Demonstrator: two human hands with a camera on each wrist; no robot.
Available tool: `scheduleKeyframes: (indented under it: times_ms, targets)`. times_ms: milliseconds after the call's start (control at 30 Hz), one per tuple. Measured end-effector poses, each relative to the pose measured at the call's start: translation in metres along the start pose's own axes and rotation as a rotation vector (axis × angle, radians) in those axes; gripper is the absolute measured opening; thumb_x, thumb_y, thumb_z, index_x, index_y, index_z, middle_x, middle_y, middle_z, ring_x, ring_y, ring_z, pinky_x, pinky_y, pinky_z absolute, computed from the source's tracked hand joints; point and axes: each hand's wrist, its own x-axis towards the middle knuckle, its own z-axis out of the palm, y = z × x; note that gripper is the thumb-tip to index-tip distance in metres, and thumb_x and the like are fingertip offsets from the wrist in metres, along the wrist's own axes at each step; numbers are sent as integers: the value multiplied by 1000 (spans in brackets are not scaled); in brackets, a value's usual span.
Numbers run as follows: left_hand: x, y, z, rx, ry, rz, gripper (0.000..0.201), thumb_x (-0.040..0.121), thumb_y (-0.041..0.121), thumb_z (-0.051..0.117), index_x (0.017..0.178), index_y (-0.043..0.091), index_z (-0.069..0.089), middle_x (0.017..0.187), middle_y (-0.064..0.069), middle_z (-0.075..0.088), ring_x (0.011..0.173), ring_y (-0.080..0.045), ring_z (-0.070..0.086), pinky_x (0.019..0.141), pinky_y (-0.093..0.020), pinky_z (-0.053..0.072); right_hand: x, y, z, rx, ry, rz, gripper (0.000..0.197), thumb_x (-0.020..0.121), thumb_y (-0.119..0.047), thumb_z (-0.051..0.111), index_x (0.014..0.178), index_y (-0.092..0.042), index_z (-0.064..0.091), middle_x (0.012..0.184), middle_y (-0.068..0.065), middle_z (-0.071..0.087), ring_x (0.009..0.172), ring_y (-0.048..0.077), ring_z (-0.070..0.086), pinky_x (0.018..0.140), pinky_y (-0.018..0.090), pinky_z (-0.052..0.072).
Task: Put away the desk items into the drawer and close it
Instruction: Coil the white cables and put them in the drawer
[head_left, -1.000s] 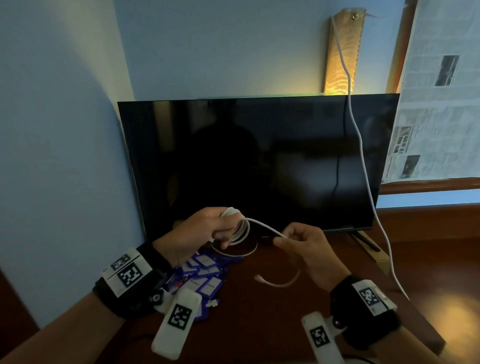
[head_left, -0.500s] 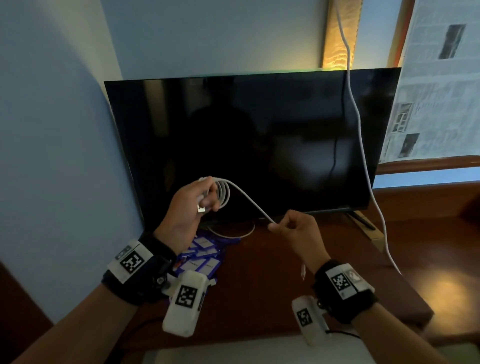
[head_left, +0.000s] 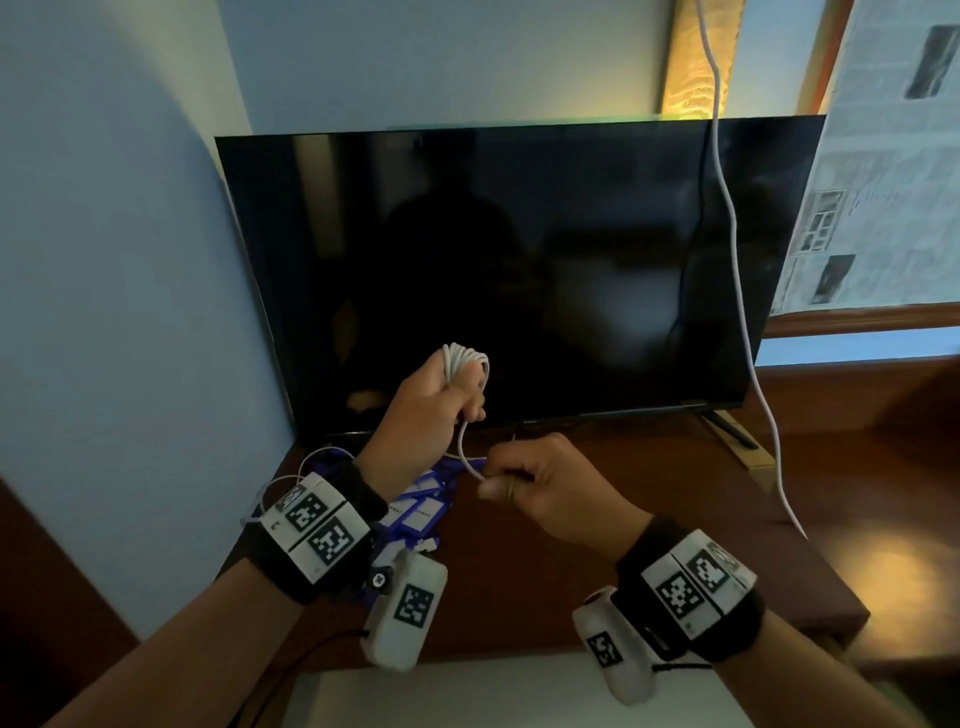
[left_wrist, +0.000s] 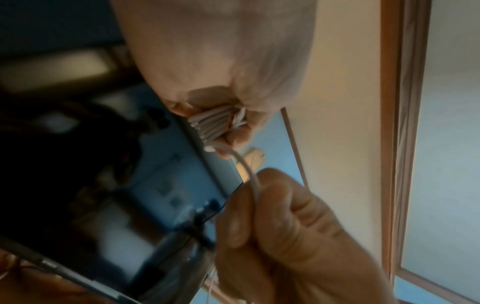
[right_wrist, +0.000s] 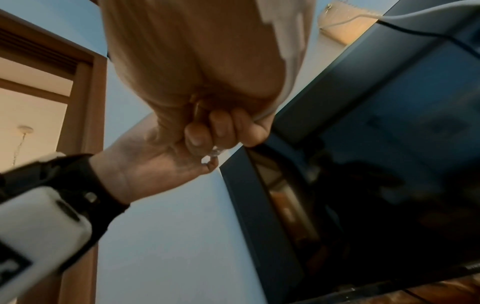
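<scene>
A white cable (head_left: 464, 364) is wound in several loops round the fingers of my left hand (head_left: 434, 400), held up in front of the dark screen. The left wrist view shows the loops (left_wrist: 213, 123) pinched between the thumb and fingers. One strand (head_left: 466, 452) runs down from the coil to my right hand (head_left: 524, 480), which pinches it just above the desk. In the left wrist view the right hand (left_wrist: 280, 226) grips the strand (left_wrist: 249, 174). In the right wrist view the curled fingers (right_wrist: 223, 127) hold the cable end. A pile of blue-and-white tags (head_left: 421, 512) lies on the wooden desk under my left wrist.
A large black screen (head_left: 519, 270) stands at the back of the brown desk (head_left: 623, 519). Another white cable (head_left: 748, 332) hangs down across the screen's right side onto the desk. A white surface (head_left: 493, 696) lies below the desk's front edge. A blue wall closes the left side.
More cable is now wound on my left hand. The free strand has grown short, and my right hand has moved left and closer to the coil.
</scene>
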Motion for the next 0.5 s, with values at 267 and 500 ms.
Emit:
scheduleKeyframes:
  times_ms: [267, 500]
  targets:
    - [-11, -7, 3, 125, -268, -23, 22, 100, 24, 41, 94, 11, 57, 70, 2, 58, 68, -8, 56, 75, -23, 46, -10, 21, -9, 74, 228, -62, 18, 96, -17, 51, 79, -17, 56, 60, -12, 44, 46, 7, 39, 47, 15, 31]
    - [-16, 0, 6, 57, -498, -131, 34, 103, 28, 37, 81, 10, 57, 62, -6, 48, 63, -16, 49, 77, -34, 48, -20, 33, -4, 161, 345, -9, 18, 87, -29, 61, 88, -13, 53, 65, 2, 56, 51, 6, 44, 49, 14, 35]
